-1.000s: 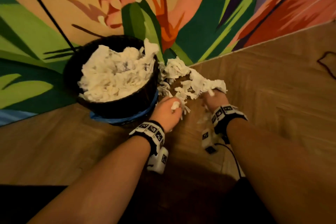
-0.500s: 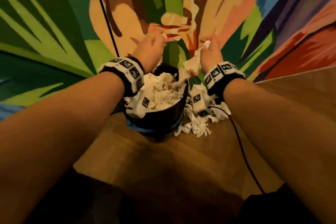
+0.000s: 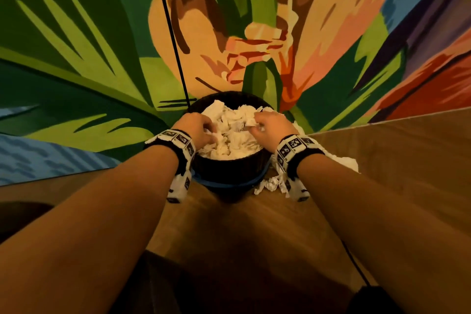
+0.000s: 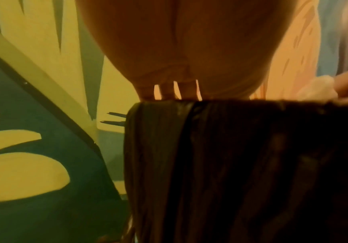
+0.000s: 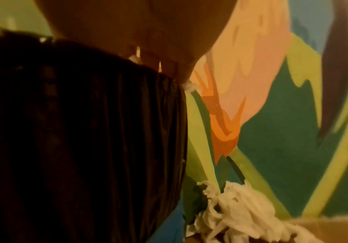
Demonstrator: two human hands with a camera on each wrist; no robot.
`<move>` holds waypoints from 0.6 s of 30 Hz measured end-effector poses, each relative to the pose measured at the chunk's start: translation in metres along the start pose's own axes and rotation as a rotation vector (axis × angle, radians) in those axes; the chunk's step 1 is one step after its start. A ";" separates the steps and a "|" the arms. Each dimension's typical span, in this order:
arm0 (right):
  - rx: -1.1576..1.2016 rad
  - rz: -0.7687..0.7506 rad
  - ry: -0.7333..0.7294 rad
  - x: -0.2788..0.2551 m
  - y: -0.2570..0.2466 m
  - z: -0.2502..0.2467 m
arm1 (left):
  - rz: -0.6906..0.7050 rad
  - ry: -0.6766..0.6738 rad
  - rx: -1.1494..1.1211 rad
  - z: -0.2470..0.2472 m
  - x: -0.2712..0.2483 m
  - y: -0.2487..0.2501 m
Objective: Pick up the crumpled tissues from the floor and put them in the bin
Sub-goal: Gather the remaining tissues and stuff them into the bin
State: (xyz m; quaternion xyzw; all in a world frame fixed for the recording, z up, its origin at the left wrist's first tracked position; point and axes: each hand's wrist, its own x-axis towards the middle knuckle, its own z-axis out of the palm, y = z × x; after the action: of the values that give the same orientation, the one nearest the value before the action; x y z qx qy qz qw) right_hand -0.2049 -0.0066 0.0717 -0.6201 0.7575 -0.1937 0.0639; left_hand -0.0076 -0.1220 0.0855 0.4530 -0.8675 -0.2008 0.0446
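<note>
Both hands have dropped from above the bin onto the heap inside it. Left hand [image 3: 197,128] sits at the left of the bin [image 3: 226,168], fingers curled down into the crumpled tissues [image 3: 230,132]; whether it grips any I cannot tell. Right hand [image 3: 271,126] sits at the right, its fingers pinching a wad of tissue at the top of the pile. More tissues on the floor [image 3: 271,183] lie against the bin's right side, by the painted wall [image 3: 89,58]. A black cable [image 3: 169,30] runs down the wall behind the bin.
</note>
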 end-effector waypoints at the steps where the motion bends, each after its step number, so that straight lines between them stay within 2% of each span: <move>1: -0.063 -0.032 -0.046 -0.001 -0.003 0.001 | -0.001 0.004 0.021 -0.001 0.000 -0.001; 3: -0.143 -0.039 -0.164 -0.002 -0.009 0.003 | -0.012 -0.013 0.032 -0.002 -0.001 0.001; 6: -0.149 0.031 -0.333 0.003 -0.018 0.003 | 0.002 -0.097 0.083 0.002 -0.004 0.006; 8: -0.144 0.026 -0.409 0.007 -0.022 0.002 | 0.010 -0.133 0.149 0.005 -0.008 0.007; 10: -0.107 0.039 -0.366 0.010 -0.021 0.001 | 0.003 -0.150 0.198 0.006 -0.010 0.011; 13: -0.026 0.095 -0.204 0.011 -0.019 0.002 | -0.043 -0.212 0.212 0.007 -0.010 0.013; 18: -0.134 0.103 -0.341 0.012 -0.024 0.004 | -0.057 -0.279 0.297 0.015 -0.007 0.016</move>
State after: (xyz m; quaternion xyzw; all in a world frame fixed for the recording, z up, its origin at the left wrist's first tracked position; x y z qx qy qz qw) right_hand -0.1848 -0.0228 0.0790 -0.6070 0.7779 -0.0314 0.1596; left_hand -0.0196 -0.1039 0.0790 0.4467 -0.8721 -0.1328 -0.1488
